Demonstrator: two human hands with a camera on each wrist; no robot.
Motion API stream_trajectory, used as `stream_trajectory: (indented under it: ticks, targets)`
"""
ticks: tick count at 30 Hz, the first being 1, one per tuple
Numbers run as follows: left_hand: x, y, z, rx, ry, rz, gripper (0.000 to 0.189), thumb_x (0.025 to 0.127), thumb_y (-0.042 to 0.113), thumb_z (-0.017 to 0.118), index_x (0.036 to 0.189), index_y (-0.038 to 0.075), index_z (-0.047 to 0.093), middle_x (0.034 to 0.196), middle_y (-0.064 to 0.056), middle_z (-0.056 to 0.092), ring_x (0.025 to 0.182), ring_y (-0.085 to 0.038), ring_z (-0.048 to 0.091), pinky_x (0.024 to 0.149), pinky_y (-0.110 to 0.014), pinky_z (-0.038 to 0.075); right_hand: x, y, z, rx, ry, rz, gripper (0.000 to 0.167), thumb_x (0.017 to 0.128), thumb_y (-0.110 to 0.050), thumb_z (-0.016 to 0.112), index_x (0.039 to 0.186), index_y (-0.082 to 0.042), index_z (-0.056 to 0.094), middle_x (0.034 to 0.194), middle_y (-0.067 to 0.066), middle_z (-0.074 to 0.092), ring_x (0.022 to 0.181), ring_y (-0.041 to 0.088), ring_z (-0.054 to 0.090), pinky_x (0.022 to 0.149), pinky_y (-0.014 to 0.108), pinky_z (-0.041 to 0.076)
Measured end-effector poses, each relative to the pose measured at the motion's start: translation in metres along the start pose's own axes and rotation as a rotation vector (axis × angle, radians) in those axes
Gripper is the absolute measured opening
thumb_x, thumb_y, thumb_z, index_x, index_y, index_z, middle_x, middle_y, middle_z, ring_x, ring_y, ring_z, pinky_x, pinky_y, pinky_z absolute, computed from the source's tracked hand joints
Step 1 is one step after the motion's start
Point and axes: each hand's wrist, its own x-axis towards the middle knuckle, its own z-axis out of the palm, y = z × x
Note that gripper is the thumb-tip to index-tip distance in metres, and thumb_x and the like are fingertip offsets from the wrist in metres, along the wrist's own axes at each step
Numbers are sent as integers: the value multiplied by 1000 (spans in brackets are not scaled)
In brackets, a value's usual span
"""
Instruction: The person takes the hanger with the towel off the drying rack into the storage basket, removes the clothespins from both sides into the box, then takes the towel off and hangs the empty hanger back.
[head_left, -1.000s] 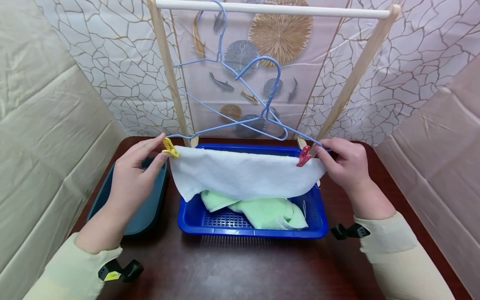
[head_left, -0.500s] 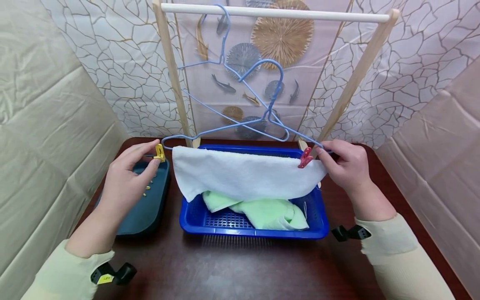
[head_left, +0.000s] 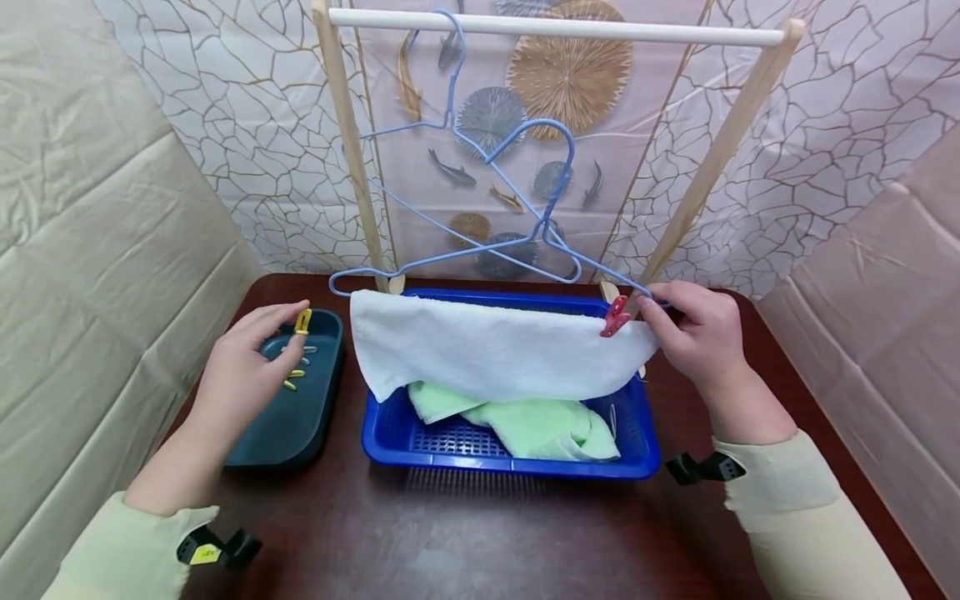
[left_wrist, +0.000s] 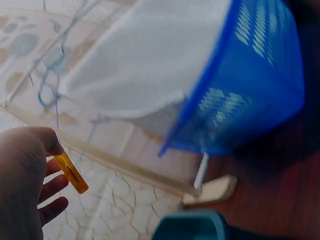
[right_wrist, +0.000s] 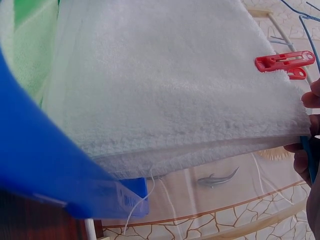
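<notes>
In the head view, a white towel is draped over the lower bar of a blue clothes hanger, above the blue basket. A red clothespin clamps its top edge near the right end. My right hand pinches the hanger's right corner, fingertips right at the towel's edge. My left hand pinches a yellow clothespin between thumb and index finger, over the dark teal tray. The left wrist view shows this yellow clothespin apart from the towel, other fingers loosely bent.
Several small clothespins lie in the tray. A light green towel lies in the blue basket at the middle of the table. Behind stands a wooden rack with a white rod, from which a second blue hanger hangs.
My left hand has pulled the yellow clothespin off the towel's left end and carried it left and down over the tray. My right hand keeps its hold on the hanger.
</notes>
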Motion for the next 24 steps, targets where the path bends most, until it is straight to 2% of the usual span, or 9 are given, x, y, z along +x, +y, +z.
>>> stream_trajectory:
  ticks: [2,4,6,11,15,19,24]
  targets:
    - [0,-8,2,32,-13,6,40,96,14,63,136,15,62,134,-9,59,121,-28,54,92,-28,48,-1,1,0,3,0,0,46,98,-39,60,89,4,75,80,13,72,60,20,59,68,7,45]
    - [0,-14,3,62,-29,6,40,95,13,63,136,14,62,135,-11,58,123,-31,52,94,-45,48,-1,1,0,4,-1,-1,44,97,-37,61,89,3,75,79,13,72,60,19,59,67,8,46]
    - [0,-20,4,92,-57,0,41,95,12,61,136,12,61,136,-14,57,125,-33,50,93,-55,46,-1,2,0,5,-1,-3,43,97,-37,61,88,3,75,79,13,72,60,19,59,66,9,46]
    - [0,-36,8,230,-142,32,42,94,11,62,136,8,60,134,-20,57,122,-39,50,89,-57,48,-1,1,0,4,3,-7,47,98,-40,60,88,3,75,78,13,71,60,19,59,67,7,45]
    - [-3,-49,13,331,-213,70,43,93,12,65,135,7,61,130,-22,58,119,-42,51,93,-60,46,-1,0,1,9,0,-7,45,98,-38,60,88,3,75,79,13,72,60,19,59,66,8,46]
    - [-4,-60,15,390,-284,92,43,92,14,67,134,6,61,129,-23,59,120,-43,51,98,-62,42,-1,-1,1,13,-3,-12,43,97,-36,61,88,4,75,80,13,72,60,19,60,67,9,48]
    - [-4,-72,17,457,-369,134,42,91,15,69,132,4,63,126,-24,62,116,-43,55,96,-60,44,-1,-2,0,9,-1,-12,43,97,-36,61,89,4,75,80,14,72,61,21,61,69,8,47]
